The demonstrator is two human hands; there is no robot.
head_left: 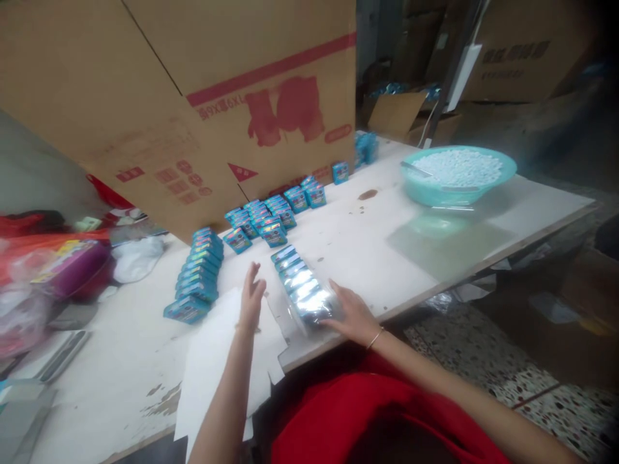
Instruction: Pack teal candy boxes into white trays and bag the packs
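Right hand [352, 314] grips wrapped row of boxes [304, 288] at frame centre; left hand [251, 298] flat, fingers spread, on white sheets [217, 367], counter [367, 238]

Dim, soft overhead light; glare on wrapped packs [309, 293] & tabletop [435, 245]. Bkgd top right dark. Edges stretched, blurred; hands slightly motion-soft.

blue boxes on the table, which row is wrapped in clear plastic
The row of blue boxes nearest the table's front edge, between both hands: the right hand rests on its shiny clear wrap. The other rows lie unwrapped.
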